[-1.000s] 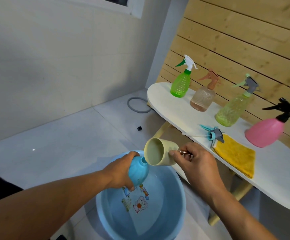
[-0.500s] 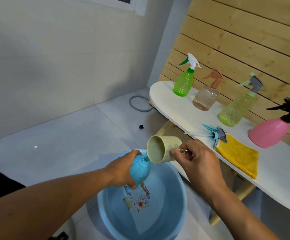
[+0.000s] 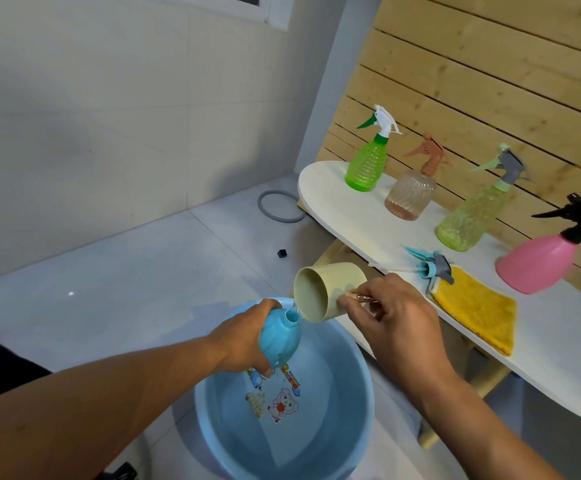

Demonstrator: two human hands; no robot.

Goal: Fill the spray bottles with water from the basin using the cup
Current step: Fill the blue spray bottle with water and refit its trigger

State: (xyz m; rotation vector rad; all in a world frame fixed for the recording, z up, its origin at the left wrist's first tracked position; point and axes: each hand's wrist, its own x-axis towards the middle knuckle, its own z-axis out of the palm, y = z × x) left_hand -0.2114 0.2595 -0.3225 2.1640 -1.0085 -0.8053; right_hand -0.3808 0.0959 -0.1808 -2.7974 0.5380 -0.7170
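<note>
Left hand (image 3: 244,344) grips blue spray bottle (image 3: 279,337), neck tilted up-right. Right hand (image 3: 391,313) pinches cup (image 3: 327,292) handle; tipped lip just above-right of mouth, over basin (image 3: 362,382).

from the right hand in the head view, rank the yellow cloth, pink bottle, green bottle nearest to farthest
1. Yellow cloth, on the table just right of the right hand.
2. Pink bottle, farther right on the table.
3. Green bottle, at the table's far end.

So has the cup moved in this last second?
Yes, slightly. The cup has lifted a little away from the basin, so the bottle neck now shows.
</note>
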